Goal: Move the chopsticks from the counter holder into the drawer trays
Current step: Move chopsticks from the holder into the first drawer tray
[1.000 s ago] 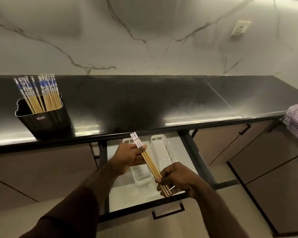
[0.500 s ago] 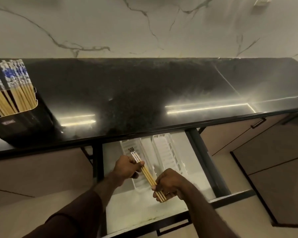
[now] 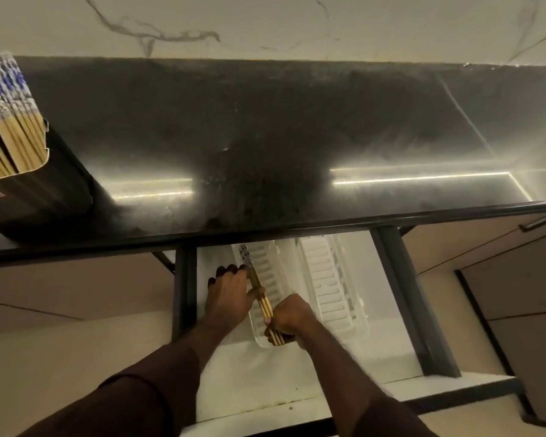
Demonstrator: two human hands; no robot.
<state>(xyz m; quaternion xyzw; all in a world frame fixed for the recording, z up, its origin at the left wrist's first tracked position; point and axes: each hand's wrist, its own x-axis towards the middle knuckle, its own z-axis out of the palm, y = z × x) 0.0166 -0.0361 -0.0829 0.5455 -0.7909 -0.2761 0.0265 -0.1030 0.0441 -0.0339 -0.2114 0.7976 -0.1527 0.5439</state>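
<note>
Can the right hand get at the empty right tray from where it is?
Probably yes. The right hand grips the chopstick bundle over the left tray; the right tray lies directly beside it in the open drawer, uncovered, nothing between.

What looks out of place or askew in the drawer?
Nothing stands out. Both white trays lie side by side, and both hands hold the chopstick bundle over the left one.

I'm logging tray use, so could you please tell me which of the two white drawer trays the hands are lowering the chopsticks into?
The left tray, beside the drawer's left wall; the held chopsticks lie along it, while the right tray has none.
</note>
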